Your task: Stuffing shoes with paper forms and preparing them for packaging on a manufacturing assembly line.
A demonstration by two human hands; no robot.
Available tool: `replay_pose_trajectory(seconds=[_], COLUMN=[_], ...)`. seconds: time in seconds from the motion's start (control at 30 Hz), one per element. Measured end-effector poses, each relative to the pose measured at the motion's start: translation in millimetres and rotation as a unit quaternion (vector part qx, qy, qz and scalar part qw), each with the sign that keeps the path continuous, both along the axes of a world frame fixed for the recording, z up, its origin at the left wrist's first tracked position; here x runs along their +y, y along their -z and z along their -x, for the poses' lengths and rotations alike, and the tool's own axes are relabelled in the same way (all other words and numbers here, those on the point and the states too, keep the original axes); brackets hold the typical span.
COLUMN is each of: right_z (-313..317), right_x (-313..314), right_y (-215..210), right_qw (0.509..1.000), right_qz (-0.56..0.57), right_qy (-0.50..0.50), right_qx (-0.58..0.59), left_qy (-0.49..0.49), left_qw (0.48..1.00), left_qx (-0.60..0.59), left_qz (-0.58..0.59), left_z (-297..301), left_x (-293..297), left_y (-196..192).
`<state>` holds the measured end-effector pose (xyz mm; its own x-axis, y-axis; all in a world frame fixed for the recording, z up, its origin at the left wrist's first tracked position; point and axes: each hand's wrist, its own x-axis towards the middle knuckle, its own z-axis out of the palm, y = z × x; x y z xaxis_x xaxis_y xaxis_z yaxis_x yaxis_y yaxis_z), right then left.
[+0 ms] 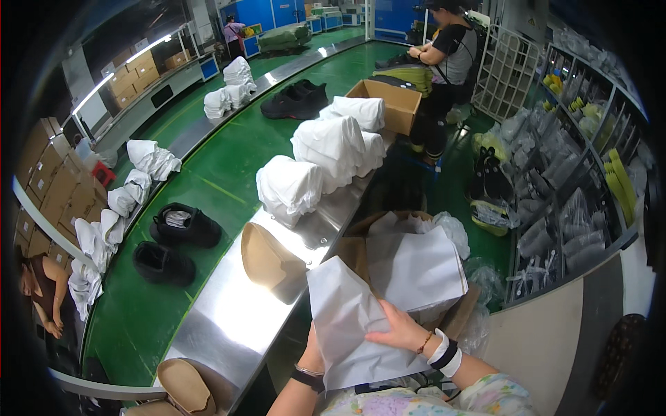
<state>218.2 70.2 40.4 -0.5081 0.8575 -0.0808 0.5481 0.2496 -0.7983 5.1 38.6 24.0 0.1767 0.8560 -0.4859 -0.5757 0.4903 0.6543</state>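
Observation:
I hold up a sheet of white paper [347, 333] in front of my body. My right hand [399, 333] is closed on its right side, thumb and fingers pressing the paper. Along the left edge, my left hand [312, 355] touches the sheet; its fingers are hidden behind the paper. Just beyond my right hand, a stack of white paper [416, 270] lies in an open cardboard box. A tan cardboard insert [267, 256] sits on the metal ledge [222, 326] to the left. Two black shoes [186, 223] stand on the green conveyor, one with wadding inside.
White paper bundles [288, 187] cluster on the ledge ahead, and more line the conveyor's [215, 163] far edge. Another tan insert [186, 385] is at the lower left. An open carton [388, 104] stands farther off, near a co-worker [451, 55]. Shelving [583, 173] with bagged items is at right.

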Motion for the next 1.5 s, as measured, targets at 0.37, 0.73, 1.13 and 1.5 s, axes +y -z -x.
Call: replay_pose_trajectory(seconds=[0.37, 0.73, 1.13, 1.5], right_z=[-4.0, 55.8, 85.5, 186.6], right_x=[3.5, -32.7, 14.7, -11.3], right_y=[-38.2, -88.3, -113.9, -167.8], right_qw=[0.993, 0.928, 0.88, 0.812], right_qz=[-0.017, -0.353, 0.216, 0.282], right_qy=[0.082, 0.102, -0.005, -0.26], right_qx=[0.081, 0.055, 0.422, 0.439], left_qy=[-0.204, -0.24, -0.161, -0.286], left_qw=[0.943, 0.843, 0.916, 0.866], left_qx=[0.064, 0.319, 0.119, 0.115], left_qz=[-0.254, -0.361, -0.349, -0.394], left_z=[-4.1, -30.3, 18.0, 84.7], left_x=[5.4, -13.5, -42.0, -72.0], left_y=[-66.9, -104.9, -122.0, -127.3])
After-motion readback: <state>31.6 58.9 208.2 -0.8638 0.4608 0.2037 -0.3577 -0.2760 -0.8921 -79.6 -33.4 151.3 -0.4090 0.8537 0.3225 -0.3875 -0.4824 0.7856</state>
